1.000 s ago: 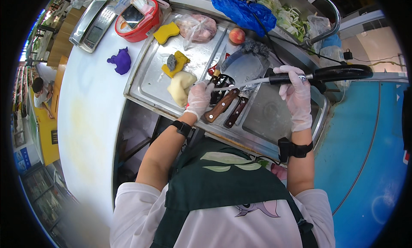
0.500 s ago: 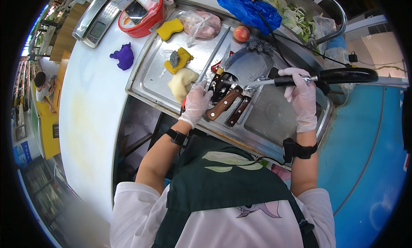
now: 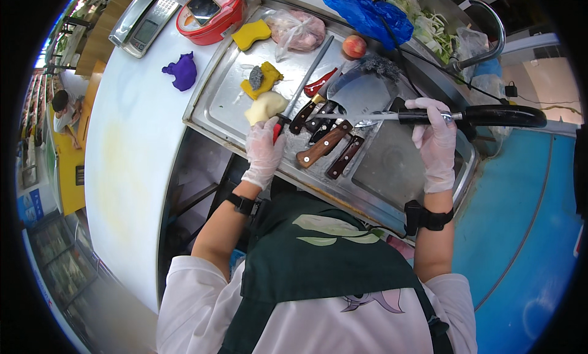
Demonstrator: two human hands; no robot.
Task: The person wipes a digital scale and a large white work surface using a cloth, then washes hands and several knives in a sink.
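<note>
Both my hands wear clear gloves. My left hand (image 3: 263, 155) is closed round the red and black handle of a sharpening steel (image 3: 309, 74), whose long grey rod lies slanting across the metal tray. A cream-coloured soft lump (image 3: 266, 107) touches this hand's far side. At the right, my right hand (image 3: 436, 139) is closed on a black-handled tool (image 3: 416, 117); a pale rod-like length points left from it over the knives, and a metal collar joins a thick black part on its right. Between my hands lie a brown-handled knife (image 3: 324, 144), a broad blade (image 3: 361, 89) and several dark handles.
On the metal tray (image 3: 211, 118) are yellow sponges (image 3: 251, 34), bagged meat (image 3: 299, 32) and a peach (image 3: 354, 47). Beyond are a blue bag (image 3: 367, 14) and a curved tap (image 3: 499, 32). A scale (image 3: 144, 29), red tub (image 3: 211, 26) and purple cloth (image 3: 182, 72) stand left. A person (image 3: 64, 115) sits far left.
My left hand has shifted left and lower along the sharpening steel, so its red handle shows more. My right hand keeps its hold on the black handle. The whole view has shifted slightly.
</note>
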